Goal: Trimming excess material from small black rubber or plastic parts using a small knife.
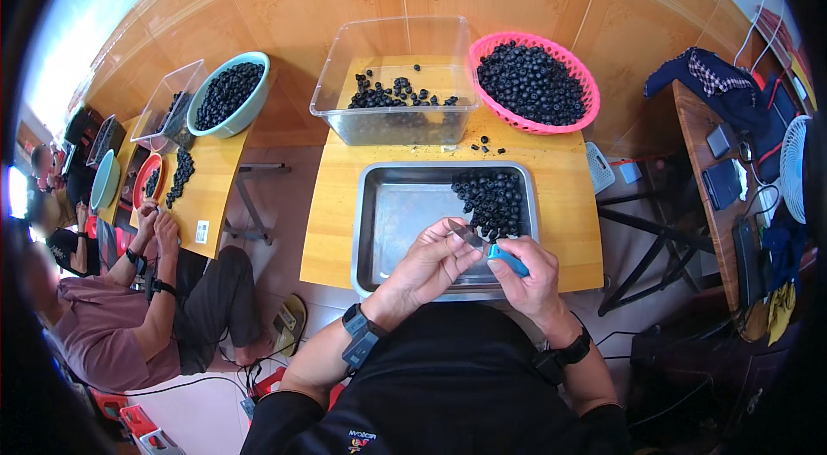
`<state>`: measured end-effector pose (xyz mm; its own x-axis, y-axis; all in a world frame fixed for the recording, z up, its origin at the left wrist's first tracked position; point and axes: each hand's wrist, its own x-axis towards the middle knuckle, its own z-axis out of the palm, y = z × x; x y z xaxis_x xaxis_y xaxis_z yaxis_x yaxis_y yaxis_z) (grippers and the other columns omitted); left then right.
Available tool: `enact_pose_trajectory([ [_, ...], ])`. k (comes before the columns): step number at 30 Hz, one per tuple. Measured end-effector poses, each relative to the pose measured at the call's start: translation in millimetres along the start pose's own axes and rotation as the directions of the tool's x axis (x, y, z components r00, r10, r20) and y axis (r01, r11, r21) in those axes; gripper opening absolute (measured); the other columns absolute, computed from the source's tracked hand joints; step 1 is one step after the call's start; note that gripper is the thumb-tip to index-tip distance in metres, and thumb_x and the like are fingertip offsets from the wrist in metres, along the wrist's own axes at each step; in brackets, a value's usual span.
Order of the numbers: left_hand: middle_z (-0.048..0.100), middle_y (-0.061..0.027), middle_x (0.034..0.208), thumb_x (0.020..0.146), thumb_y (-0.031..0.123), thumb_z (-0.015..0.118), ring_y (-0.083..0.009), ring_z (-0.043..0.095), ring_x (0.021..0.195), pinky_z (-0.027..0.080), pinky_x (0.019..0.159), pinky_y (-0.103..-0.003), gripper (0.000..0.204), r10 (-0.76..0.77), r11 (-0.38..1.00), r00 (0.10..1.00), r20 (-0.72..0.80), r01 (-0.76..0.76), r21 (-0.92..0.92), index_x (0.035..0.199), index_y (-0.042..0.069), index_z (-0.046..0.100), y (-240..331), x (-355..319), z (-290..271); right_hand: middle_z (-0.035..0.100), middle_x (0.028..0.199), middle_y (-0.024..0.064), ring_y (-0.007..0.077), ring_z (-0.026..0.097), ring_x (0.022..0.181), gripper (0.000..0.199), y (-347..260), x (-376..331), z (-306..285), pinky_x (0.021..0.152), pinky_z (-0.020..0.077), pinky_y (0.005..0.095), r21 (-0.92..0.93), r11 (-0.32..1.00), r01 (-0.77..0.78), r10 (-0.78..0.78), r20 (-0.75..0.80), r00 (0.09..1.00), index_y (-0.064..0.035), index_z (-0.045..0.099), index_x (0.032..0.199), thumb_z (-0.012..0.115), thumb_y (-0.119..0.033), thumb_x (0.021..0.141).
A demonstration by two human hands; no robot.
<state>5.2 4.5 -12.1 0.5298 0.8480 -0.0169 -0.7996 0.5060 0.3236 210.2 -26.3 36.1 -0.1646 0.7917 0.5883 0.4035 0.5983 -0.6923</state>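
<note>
My right hand [536, 276] is wrapped round the blue handle of a small knife [510, 262], its short blade pointing up and to the left. Fingers of my left hand [433, 262] are pinched together right beside the blade; whatever they hold is too small or hidden to name. Both hands are over the near edge of a metal tray [401, 188]. Small black round pieces [493, 201] are heaped in the tray's right part, just beyond my hands.
Behind the tray stand a clear plastic bin [392, 127] and a pink basket [594, 102] of black pieces; several lie loose on the table [332, 235]. At left, another person [121, 317] works at a table with a teal basin [264, 80]. A cluttered wooden table [702, 132] stands right.
</note>
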Motion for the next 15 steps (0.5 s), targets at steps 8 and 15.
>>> enact_pose_trajectory([
  [8,0.069,-0.0096,0.109,0.101,0.005,0.065,-0.0216,0.071,0.103,0.062,0.097,-0.038,0.017,0.005,0.999,1.0,0.003,-0.005,0.049,0.119,0.005,0.065,0,-8,14,0.071,0.087,0.0128,0.0229,0.069,0.071,0.022,4,-2,1,0.062,0.0531,0.0331,-0.089,0.995,0.035,-0.041,-0.07,0.997,0.0003,0.069,0.11,0.077,-0.015,0.095],
  [15,0.067,-0.0101,0.106,0.101,0.008,0.067,-0.0216,0.07,0.101,0.063,0.095,-0.038,0.015,0.023,0.997,1.0,-0.008,-0.022,0.08,0.115,0.003,0.066,5,-14,15,0.073,0.095,0.0085,0.0119,0.065,0.082,0.03,8,-5,-2,0.072,0.0531,0.0299,0.281,0.907,-0.312,0.349,-0.091,0.933,0.0033,0.069,0.114,0.075,-0.021,0.098],
])
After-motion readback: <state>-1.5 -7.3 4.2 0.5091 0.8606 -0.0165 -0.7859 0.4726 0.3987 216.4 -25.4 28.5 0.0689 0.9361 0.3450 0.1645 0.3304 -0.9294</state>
